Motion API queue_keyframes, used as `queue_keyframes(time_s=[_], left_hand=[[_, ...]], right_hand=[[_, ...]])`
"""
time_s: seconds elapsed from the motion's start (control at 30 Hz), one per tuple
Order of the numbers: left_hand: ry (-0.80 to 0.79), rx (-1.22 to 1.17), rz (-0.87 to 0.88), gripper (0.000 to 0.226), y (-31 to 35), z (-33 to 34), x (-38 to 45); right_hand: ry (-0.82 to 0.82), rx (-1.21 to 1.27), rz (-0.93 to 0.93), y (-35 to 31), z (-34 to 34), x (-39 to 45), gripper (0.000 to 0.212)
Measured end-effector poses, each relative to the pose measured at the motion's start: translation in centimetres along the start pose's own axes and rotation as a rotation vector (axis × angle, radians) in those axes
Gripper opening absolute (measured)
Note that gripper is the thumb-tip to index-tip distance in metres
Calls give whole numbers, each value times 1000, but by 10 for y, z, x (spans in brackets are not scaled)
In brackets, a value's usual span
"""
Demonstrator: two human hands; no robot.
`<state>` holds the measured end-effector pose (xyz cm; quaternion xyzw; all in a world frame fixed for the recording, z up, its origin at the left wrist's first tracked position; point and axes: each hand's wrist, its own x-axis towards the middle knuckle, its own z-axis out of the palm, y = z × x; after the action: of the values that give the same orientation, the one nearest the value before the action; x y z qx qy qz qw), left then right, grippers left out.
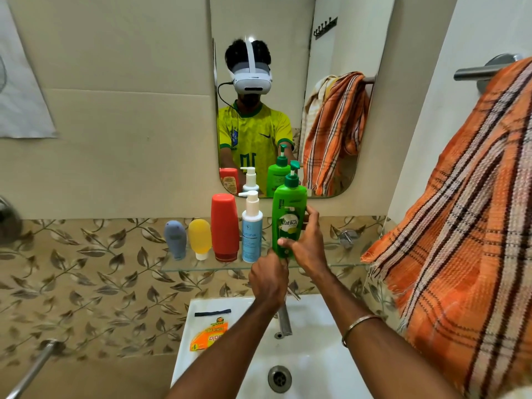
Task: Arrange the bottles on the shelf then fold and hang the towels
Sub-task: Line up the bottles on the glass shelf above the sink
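A tall green pump bottle [288,214] stands upright at the right end of a row on the glass shelf [339,265]. My right hand [305,240] grips its lower half, thumb across the front. My left hand [269,279] is curled at the bottle's base; its fingers are hidden behind the knuckles. To the left stand a white-and-blue pump bottle [252,228], a red bottle [224,227], a small yellow tube [199,237] and a small blue-grey tube [175,239]. An orange striped towel [460,226] hangs bunched over the rail [475,72] at the right.
A white sink [305,355] with a metal tap [285,318] lies below the shelf, and an orange packet [208,335] rests on its left rim. A mirror [259,30] above the shelf reflects the bottles, a person and the towels. A metal bar [34,367] juts at lower left.
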<state>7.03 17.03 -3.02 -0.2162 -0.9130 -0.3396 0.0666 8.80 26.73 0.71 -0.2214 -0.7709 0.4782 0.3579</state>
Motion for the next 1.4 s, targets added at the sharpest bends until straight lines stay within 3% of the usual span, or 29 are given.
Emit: queue_keyframes(time_s=[0.67,0.9,1.1,1.23,1.4], left_hand=[[13,22,-16,18,4,-13,-16],[25,64,-59,36,2,-28,-30],[51,26,-23,39,4,-41,-31],[74,-88,53,36,10,-47,-38],[104,-225,183,80,28,-49,-53]], right_hand=[[-69,37,-61,5,2,-2,103],[-101,46,-85,3,-4,-14,116],[-64,1,-70,-1,-15,-21,124],[4,-40,-116,-15,-37,-38,117],[147,-68,-192,-52,-67,-65,93]])
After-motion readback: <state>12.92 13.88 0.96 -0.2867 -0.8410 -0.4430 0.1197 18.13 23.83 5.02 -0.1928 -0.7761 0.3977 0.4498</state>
